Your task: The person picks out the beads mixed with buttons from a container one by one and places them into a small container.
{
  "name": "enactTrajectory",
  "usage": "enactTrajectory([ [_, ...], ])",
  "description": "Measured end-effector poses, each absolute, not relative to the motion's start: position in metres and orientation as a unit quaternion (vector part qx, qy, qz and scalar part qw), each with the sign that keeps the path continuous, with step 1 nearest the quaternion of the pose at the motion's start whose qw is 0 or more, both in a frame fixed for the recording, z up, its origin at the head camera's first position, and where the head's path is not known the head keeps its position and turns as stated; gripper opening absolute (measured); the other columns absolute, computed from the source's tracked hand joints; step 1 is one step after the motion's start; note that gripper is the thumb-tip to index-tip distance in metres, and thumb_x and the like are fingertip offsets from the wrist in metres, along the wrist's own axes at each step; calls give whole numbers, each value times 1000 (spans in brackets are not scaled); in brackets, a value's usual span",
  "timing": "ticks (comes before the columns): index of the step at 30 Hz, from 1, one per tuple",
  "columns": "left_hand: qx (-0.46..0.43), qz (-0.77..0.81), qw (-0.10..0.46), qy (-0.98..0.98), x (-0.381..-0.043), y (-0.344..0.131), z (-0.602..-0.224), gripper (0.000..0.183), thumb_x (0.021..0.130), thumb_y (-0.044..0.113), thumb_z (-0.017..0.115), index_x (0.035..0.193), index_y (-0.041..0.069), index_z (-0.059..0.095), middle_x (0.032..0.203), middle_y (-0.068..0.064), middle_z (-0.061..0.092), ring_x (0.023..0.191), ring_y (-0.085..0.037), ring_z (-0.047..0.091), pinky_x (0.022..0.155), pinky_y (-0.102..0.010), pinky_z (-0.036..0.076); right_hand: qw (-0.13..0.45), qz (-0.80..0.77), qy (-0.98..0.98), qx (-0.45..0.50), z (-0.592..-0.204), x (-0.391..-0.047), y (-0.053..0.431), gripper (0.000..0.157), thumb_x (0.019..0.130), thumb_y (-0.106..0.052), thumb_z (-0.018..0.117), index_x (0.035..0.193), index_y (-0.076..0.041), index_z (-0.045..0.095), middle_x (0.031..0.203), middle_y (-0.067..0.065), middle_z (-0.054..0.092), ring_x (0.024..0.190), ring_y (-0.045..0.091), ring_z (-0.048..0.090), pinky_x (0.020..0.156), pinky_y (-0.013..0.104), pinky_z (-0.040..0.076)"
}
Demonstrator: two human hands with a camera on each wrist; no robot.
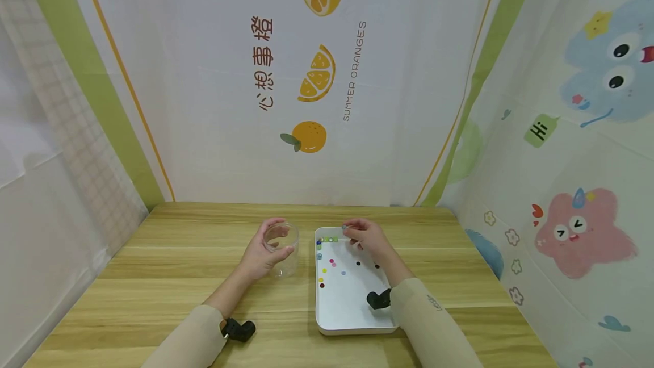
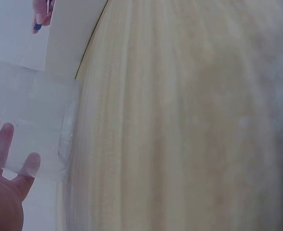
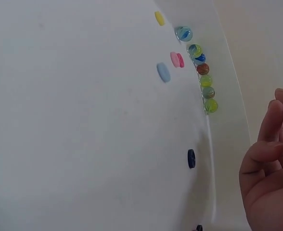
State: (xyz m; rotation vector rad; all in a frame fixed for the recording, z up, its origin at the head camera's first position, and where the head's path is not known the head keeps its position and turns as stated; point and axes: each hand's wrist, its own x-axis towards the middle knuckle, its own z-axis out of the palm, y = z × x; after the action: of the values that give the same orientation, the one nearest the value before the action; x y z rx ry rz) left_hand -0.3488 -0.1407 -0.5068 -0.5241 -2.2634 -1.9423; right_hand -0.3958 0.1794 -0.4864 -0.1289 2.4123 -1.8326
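Observation:
My left hand (image 1: 259, 255) grips a clear plastic jar (image 1: 287, 264) round its side, with its open mouth up, left of a white tray (image 1: 349, 305). In the left wrist view, fingers (image 2: 1, 144) lie along the jar's wall. Over the tray's far end, my right hand (image 1: 369, 237) pinches a small blue marble (image 2: 37, 27) between fingertips. Glass marbles (image 3: 205, 81) line up against the tray's wall. Spread over its floor are small flat buttons, among them a black button (image 3: 191, 159), a light blue button (image 3: 163, 72) and a yellow button (image 3: 160, 18).
The tray and jar stand on a wooden table (image 1: 194, 243). A white curtain (image 1: 225, 158) with orange prints hangs behind its far edge, and another curtain (image 1: 536, 175) with cartoon prints runs along the right. Black wrist cameras sit at both sleeves.

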Motion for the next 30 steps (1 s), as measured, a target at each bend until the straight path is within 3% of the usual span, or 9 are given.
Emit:
enactTrajectory([
  [14, -178, -638, 58, -747, -349, -141, -507, 76, 94, 3, 82, 158, 1, 41, 149, -34, 58, 145, -48, 54, 120, -70, 40, 43, -606, 793, -44, -474, -393, 179, 26, 104, -20, 76, 128, -11, 76, 108, 2, 75, 83, 18, 63, 68, 27, 48],
  [26, -170, -631, 59, -755, -348, -142, -506, 73, 94, 6, 83, 156, 10, 44, 150, -30, 59, 141, -35, 58, 120, -66, 43, 34, -605, 793, -63, -464, -390, 176, 32, 104, -19, 75, 131, -3, 73, 107, 9, 75, 80, 18, 64, 67, 26, 47],
  [30, -174, -635, 57, -751, -348, -142, -506, 73, 94, 4, 83, 156, 9, 44, 149, -31, 59, 143, -41, 57, 120, -68, 42, 35, -606, 792, -69, -462, -388, 175, 29, 105, -20, 75, 130, -6, 73, 104, 4, 74, 80, 16, 63, 67, 26, 48],
])
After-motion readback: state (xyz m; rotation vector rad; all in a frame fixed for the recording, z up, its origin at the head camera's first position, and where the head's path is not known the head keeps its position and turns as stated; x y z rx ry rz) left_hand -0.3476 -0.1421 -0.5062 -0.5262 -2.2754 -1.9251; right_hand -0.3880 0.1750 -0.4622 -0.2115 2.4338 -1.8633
